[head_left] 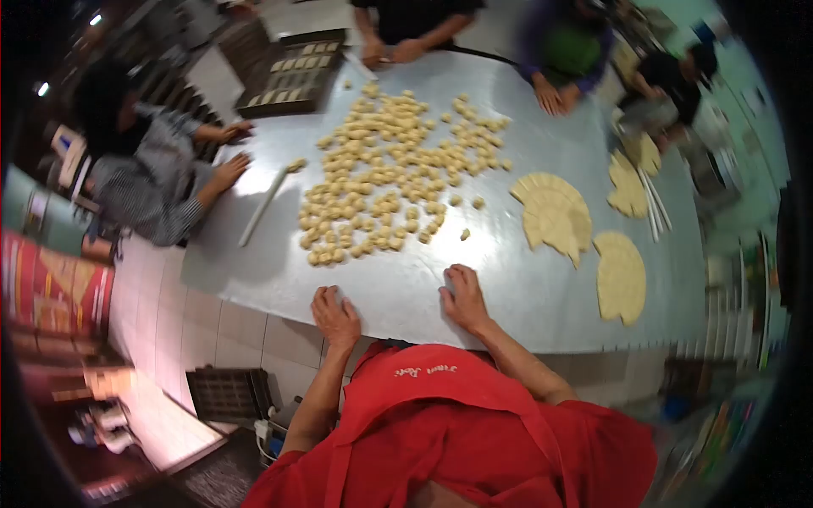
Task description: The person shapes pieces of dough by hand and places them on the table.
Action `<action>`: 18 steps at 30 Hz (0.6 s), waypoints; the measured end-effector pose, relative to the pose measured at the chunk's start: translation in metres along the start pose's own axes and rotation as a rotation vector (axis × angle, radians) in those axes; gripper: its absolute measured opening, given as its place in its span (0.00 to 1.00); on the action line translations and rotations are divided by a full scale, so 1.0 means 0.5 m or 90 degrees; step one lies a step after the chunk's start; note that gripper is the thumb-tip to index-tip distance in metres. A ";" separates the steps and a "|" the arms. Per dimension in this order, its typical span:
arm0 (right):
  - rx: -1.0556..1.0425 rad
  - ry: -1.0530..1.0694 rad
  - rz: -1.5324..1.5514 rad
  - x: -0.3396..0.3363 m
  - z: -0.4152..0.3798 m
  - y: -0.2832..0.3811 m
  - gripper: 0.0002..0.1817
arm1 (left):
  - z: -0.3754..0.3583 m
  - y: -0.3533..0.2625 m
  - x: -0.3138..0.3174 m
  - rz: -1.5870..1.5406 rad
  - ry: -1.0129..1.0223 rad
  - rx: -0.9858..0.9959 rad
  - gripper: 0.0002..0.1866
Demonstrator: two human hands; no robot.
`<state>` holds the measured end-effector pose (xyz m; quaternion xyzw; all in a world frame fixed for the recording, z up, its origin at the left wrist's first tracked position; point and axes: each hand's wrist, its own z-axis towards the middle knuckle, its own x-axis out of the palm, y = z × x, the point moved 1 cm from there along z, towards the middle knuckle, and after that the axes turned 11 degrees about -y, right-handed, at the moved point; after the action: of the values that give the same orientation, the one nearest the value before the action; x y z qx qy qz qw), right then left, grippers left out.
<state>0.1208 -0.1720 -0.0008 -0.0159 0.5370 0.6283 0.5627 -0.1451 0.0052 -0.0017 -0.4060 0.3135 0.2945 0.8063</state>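
Near the front edge of the metal table (398, 296), my left hand (336, 317) rests palm down with its fingers curled. My right hand (463, 299) is cupped on the table in the same way, farther right. Whatever lies under either palm is hidden. Beyond my hands spreads a large group of small pale dough balls (364, 203). One small dough piece (465, 234) lies apart from them, just beyond my right hand.
A white rolling pin (264, 207) lies left of the balls. Flat dough sheets (555, 212) and thin white rods (653, 207) are at the right. A dark tray (296, 72) of dough pieces stands back left. Several people's hands are around the table's far and left sides.
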 end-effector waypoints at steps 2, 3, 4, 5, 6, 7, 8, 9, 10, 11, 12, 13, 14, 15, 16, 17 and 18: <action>0.059 -0.119 -0.110 -0.074 -0.048 -0.051 0.29 | -0.004 -0.005 0.002 0.010 0.003 0.011 0.21; 0.119 -0.193 -0.164 -0.102 -0.057 -0.082 0.29 | -0.003 -0.005 0.001 0.009 0.002 -0.001 0.21; 0.173 -0.253 -0.238 -0.128 -0.055 -0.119 0.29 | -0.001 -0.005 0.003 0.010 -0.005 -0.015 0.22; 0.225 -0.308 -0.309 -0.150 -0.052 -0.155 0.30 | -0.003 -0.006 0.002 0.005 0.003 -0.004 0.22; 0.232 -0.314 -0.311 -0.167 -0.034 -0.174 0.30 | -0.006 -0.004 0.001 0.015 0.003 -0.002 0.22; 0.329 -0.314 -0.306 -0.187 -0.003 -0.191 0.30 | -0.001 -0.004 0.006 0.025 -0.001 -0.002 0.22; 0.428 -0.305 -0.298 -0.203 0.018 -0.204 0.31 | -0.001 -0.001 0.007 0.026 0.001 0.006 0.22; 0.429 -0.306 -0.296 -0.209 0.051 -0.212 0.31 | -0.001 -0.003 0.008 0.028 0.000 0.008 0.22; 0.465 -0.295 -0.298 -0.207 0.085 -0.215 0.29 | -0.003 -0.004 0.005 0.037 0.002 0.008 0.22; 0.496 -0.285 -0.298 -0.208 0.121 -0.221 0.28 | -0.001 -0.008 0.007 0.047 -0.002 0.006 0.22; 0.489 -0.279 -0.293 -0.215 0.156 -0.231 0.28 | 0.000 -0.011 0.009 0.052 -0.008 -0.001 0.22; 0.546 -0.310 -0.257 -0.217 0.184 -0.239 0.24 | -0.001 -0.012 0.010 0.043 -0.006 -0.012 0.21; 0.602 -0.338 -0.219 -0.212 0.198 -0.240 0.19 | -0.002 -0.012 0.011 0.036 -0.005 -0.024 0.21; 0.592 -0.324 -0.209 -0.201 0.194 -0.260 0.19 | 0.001 -0.016 0.014 0.048 -0.016 -0.035 0.21; 0.522 -0.325 -0.178 -0.183 0.179 -0.301 0.16 | 0.005 -0.022 0.018 -0.013 0.026 -0.018 0.19; 0.450 -0.322 -0.141 -0.160 0.170 -0.316 0.14 | 0.005 -0.023 0.016 -0.071 0.063 -0.004 0.18; 0.434 -0.204 -0.072 -0.179 0.147 -0.270 0.12 | -0.004 -0.029 0.025 -0.126 0.074 -0.012 0.17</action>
<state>0.2943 -0.2110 -0.0025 0.2409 0.6184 0.3762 0.6465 -0.1270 -0.0009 -0.0053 -0.4586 0.3155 0.1925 0.8081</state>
